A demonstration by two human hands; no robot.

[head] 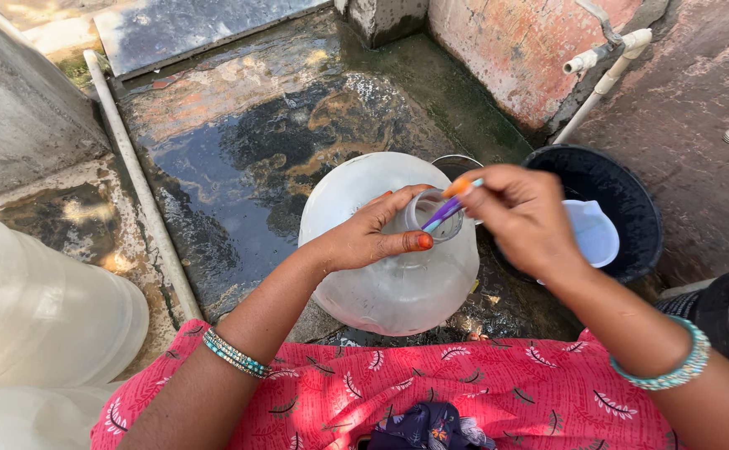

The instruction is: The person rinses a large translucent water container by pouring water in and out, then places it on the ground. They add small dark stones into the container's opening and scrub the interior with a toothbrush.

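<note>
While left hand (373, 237) grips clear jug (393, 250) neck, right hand (518, 212) pinches purple brush (443, 212) inside mouth.

A big round water jug of cloudy clear plastic (398, 275) stands upright on the wet ground, in the middle of the view. Its short narrow neck is open and points up, at about 1 o'clock from the jug's centre. A thin purple toothbrush with a light blue and orange end (448, 208) goes slanted into this neck: its lower end is inside the opening, and its upper end leans toward 2 o'clock. The jug's shoulder looks wet and shiny.
</note>
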